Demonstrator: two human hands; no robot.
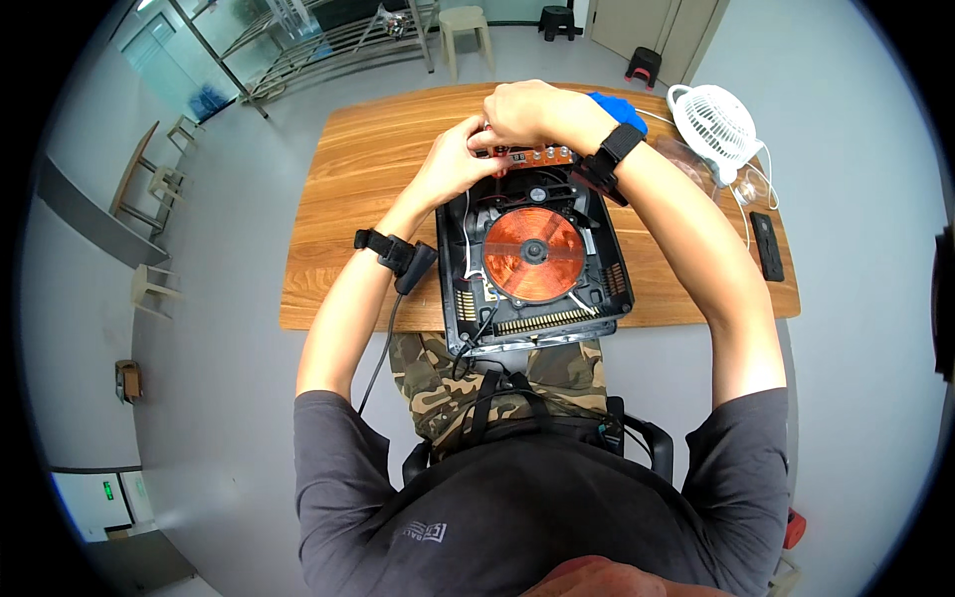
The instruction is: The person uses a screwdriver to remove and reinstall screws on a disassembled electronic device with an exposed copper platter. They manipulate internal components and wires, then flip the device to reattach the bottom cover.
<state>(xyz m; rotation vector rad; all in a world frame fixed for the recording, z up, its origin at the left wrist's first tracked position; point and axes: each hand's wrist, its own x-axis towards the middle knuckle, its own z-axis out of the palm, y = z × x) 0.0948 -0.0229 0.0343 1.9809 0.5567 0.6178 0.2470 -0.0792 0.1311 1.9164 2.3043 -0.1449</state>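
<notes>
An opened induction cooker with a black housing (453, 289) lies near the table's front edge. Its round copper coil (532, 254) is exposed in the middle. Along its far end runs an orange circuit board (552, 156) with several small buttons. My left hand (456, 164) is at the board's left end, its fingers closed beside a small red piece. Bent over from the far side, my right hand (527, 111) meets the left one with its fingers pinched. Whatever sits between the fingertips is hidden or too small to name.
On the table's right side stands a white fan (714, 124) with a cable. A blue object (619, 111) lies behind my right wrist. Near the right edge is a black flat bar (767, 247). The wooden table (368, 189) extends left of the cooker; a stool (465, 30) stands beyond.
</notes>
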